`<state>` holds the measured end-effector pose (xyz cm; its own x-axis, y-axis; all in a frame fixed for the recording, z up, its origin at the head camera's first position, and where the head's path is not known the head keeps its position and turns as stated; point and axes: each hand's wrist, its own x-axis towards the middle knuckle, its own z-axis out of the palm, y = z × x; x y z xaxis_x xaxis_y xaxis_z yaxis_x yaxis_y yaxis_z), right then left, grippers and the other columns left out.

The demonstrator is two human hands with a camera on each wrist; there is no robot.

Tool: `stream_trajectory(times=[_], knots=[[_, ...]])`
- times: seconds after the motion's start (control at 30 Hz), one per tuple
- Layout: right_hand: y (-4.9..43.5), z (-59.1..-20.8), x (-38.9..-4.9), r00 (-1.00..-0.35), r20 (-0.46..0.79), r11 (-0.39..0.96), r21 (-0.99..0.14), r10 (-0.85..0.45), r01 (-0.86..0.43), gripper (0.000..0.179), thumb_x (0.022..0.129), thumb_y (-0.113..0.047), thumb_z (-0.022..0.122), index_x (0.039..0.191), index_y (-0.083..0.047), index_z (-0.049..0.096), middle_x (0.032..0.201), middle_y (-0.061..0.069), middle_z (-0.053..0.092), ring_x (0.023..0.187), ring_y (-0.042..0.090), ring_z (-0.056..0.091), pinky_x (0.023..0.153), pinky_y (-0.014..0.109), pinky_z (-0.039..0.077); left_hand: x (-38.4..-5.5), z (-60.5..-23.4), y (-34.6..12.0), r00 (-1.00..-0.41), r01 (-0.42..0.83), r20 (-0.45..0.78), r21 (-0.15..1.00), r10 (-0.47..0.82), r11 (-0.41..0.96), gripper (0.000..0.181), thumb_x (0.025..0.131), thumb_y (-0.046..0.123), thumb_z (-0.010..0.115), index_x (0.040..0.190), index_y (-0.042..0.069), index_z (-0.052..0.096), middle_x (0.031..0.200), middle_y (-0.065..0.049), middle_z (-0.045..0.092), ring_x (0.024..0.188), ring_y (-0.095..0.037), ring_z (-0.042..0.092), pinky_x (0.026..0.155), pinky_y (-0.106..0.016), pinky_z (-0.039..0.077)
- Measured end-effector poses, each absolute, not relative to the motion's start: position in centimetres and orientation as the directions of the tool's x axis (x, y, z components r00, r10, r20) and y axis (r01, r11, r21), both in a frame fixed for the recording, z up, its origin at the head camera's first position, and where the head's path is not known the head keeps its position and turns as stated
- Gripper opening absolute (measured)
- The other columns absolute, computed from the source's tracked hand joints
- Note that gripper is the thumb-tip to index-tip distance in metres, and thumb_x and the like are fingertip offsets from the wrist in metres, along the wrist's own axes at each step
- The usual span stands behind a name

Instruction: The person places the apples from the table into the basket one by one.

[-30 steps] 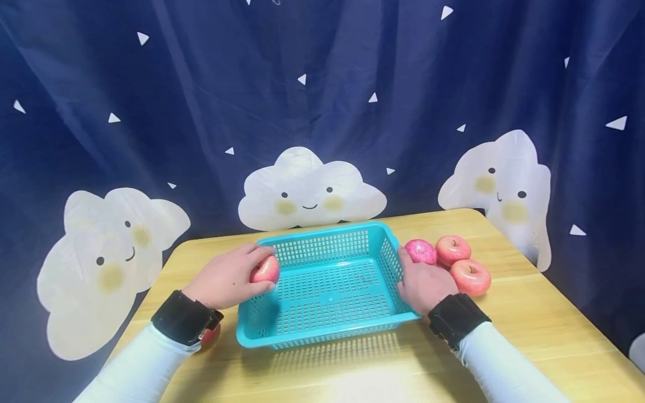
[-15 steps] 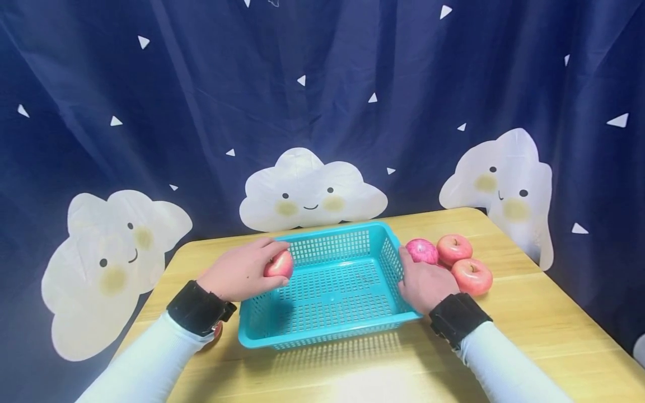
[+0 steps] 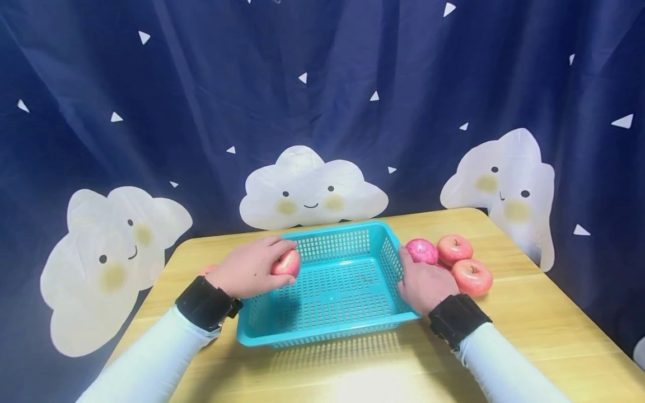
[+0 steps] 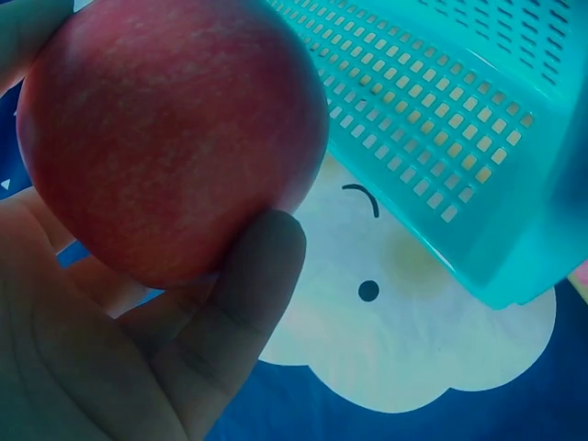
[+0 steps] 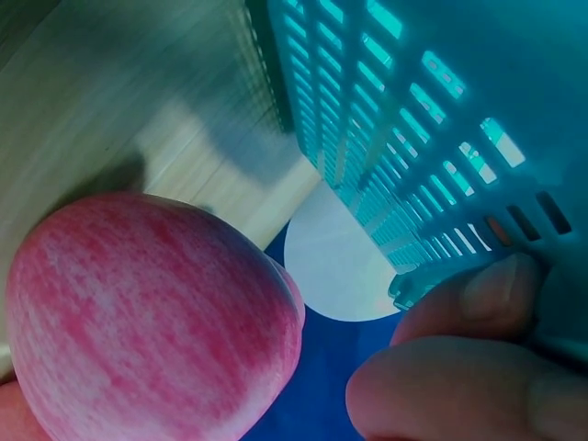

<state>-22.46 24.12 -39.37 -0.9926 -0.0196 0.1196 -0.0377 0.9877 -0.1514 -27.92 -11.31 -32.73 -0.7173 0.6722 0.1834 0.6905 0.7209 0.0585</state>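
Observation:
My left hand (image 3: 257, 268) holds a red apple (image 3: 286, 263) by its sides, fingers and thumb spread round it. The apple is above the left part of a turquoise mesh basket (image 3: 330, 329), whose visible floor holds nothing. My right hand (image 3: 428, 284) grips the basket's right rim. In the right wrist view, its fingertips (image 5: 459, 386) are at the rim, and a pink streaked apple (image 5: 156, 322) is close beside them. Beyond the right hand, a darker pink apple (image 3: 422, 251) sits on the table near two lighter apples (image 3: 454, 248).
The basket stands on a wooden table (image 3: 529, 330). Another reddish apple (image 3: 208, 270) shows partly behind my left hand. A dark blue curtain (image 3: 327, 112) with white clouds hangs behind the table's far edge.
My left hand has moved right with its apple, farther over the basket. A reddish apple has come into sight behind that wrist. The right hand and basket have stayed nearly still.

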Motion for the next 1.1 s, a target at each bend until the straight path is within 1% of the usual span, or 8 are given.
stream_trajectory(times=[0.2, 0.43, 0.7, 0.87, 1.1], knots=[[24.3, -39.4, -22.5, -0.993, 0.116, 0.987, -0.159, -0.010, -0.029, 0.075, 0.089, -0.027, 0.065, 0.155, -0.004, 0.036, 0.088, 0.014, 0.071, 0.077, 0.036, 0.068, 0.066, 0.050, 0.055, -28.0, -32.4, -10.6, -0.704, 0.705, 0.174, 0.052, 0.688, 0.708, 0.064, 0.083, 0.050, 0.075, 0.138, 0.022, 0.059, 0.123, 0.003, 0.059, 0.098, -0.016, 0.058, 0.070, -0.032, 0.051], [24.2, -39.3, -22.4, -0.992, 0.123, 0.986, -0.163, -0.010, -0.030, 0.074, 0.090, -0.026, 0.064, 0.155, -0.005, 0.036, 0.095, 0.016, 0.072, 0.084, 0.039, 0.069, 0.068, 0.053, 0.056, -28.2, -32.5, -9.8, -0.683, 0.724, 0.178, 0.033, 0.708, 0.689, 0.065, 0.084, 0.051, 0.074, 0.140, 0.022, 0.058, 0.124, 0.003, 0.059, 0.098, -0.017, 0.059, 0.073, -0.034, 0.052], [24.1, -39.3, -22.6, -0.992, 0.128, 0.988, -0.153, -0.010, -0.030, 0.076, 0.089, -0.028, 0.065, 0.155, -0.004, 0.036, 0.087, 0.012, 0.070, 0.081, 0.037, 0.068, 0.065, 0.052, 0.055, -28.5, -32.9, -9.2, -0.668, 0.738, 0.180, 0.029, 0.722, 0.675, 0.063, 0.083, 0.050, 0.075, 0.137, 0.023, 0.059, 0.120, 0.005, 0.059, 0.096, -0.016, 0.059, 0.075, -0.033, 0.052], [24.2, -39.4, -22.7, -0.992, 0.123, 0.988, -0.156, -0.003, -0.022, 0.076, 0.089, -0.028, 0.065, 0.155, -0.005, 0.036, 0.084, 0.011, 0.069, 0.079, 0.037, 0.068, 0.063, 0.051, 0.054, -28.4, -33.0, -8.7, -0.671, 0.737, 0.160, 0.035, 0.724, 0.675, 0.066, 0.084, 0.054, 0.075, 0.139, 0.022, 0.058, 0.122, 0.004, 0.059, 0.097, -0.016, 0.059, 0.075, -0.032, 0.053], [24.2, -39.5, -22.5, -0.991, 0.135, 0.986, -0.161, -0.008, -0.030, 0.074, 0.089, -0.025, 0.063, 0.155, -0.006, 0.036, 0.084, 0.012, 0.070, 0.078, 0.037, 0.068, 0.064, 0.051, 0.054, -28.4, -33.6, -8.1, -0.674, 0.735, 0.148, 0.033, 0.724, 0.677, 0.070, 0.083, 0.055, 0.075, 0.142, 0.022, 0.057, 0.127, 0.003, 0.058, 0.100, -0.016, 0.060, 0.075, -0.033, 0.053]])
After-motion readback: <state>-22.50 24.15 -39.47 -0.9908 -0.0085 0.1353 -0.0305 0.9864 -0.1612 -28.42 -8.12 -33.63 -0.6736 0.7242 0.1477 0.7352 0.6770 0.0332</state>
